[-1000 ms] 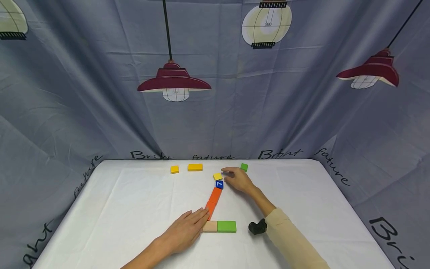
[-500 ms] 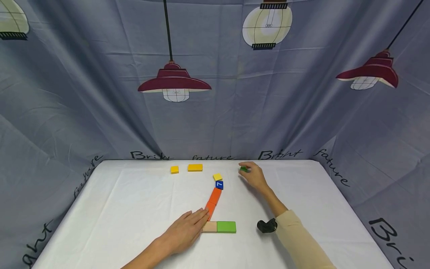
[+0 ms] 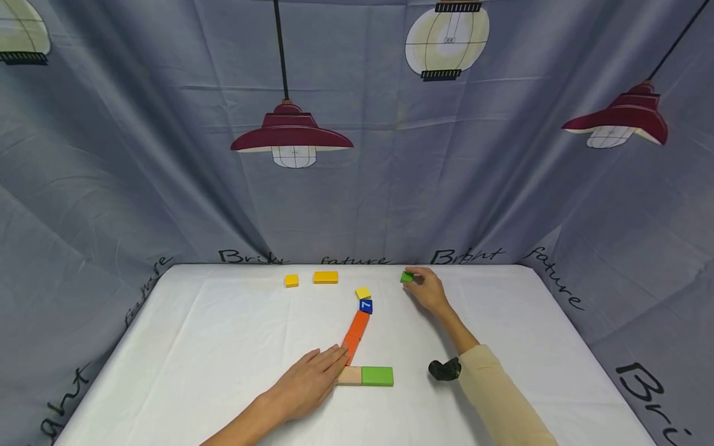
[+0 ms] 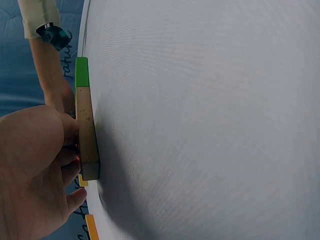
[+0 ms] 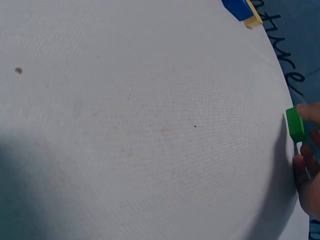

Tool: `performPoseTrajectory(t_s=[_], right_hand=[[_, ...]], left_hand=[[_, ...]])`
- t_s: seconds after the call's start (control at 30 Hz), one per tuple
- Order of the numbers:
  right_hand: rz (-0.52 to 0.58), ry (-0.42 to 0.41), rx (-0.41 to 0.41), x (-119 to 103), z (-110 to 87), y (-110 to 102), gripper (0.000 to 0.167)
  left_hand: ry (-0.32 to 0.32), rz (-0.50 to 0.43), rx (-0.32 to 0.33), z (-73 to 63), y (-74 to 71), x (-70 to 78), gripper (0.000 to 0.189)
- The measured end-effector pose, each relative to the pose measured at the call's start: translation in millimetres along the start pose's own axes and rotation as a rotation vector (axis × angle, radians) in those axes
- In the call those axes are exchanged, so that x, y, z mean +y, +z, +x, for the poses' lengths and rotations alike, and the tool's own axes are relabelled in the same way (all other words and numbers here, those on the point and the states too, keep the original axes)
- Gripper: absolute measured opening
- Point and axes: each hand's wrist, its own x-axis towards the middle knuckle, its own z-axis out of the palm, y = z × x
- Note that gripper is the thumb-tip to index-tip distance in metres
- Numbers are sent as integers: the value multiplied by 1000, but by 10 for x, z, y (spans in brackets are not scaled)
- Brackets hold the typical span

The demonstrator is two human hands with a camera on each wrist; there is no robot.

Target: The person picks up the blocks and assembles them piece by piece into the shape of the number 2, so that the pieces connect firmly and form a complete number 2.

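Note:
My right hand reaches to the back of the white table and pinches a small green block that sits on the cloth. The right fingers show on both sides of it in the right wrist view. My left hand lies flat near the front, its fingertips against an orange block and a tan block. A larger green block joins the tan one. From there a line runs back: orange blocks, a blue block marked 7, a small yellow block.
Two more yellow blocks, a small one and a longer one, lie at the back left of centre. A black wrist camera hangs under the right sleeve. A grey curtain printed with lamps encloses the table on three sides.
My right hand left the small yellow block by the blue one, moved back and right, and closed its fingers on the small green block. The left hand stayed put.

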Motion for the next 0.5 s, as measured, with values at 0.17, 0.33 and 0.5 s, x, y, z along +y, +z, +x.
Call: performPoseTrajectory(t_s=[0.17, 0.33, 0.5], right_hand=[[-14, 35, 5, 40, 22, -23, 49], [-29, 51, -2, 70, 46, -37, 48], [-51, 52, -4, 88, 62, -42, 46]], left_hand=[[-8, 1, -16, 12, -6, -2, 47], [-13, -9, -28, 12, -26, 5, 47], [-9, -20, -22, 6, -16, 2, 47]])
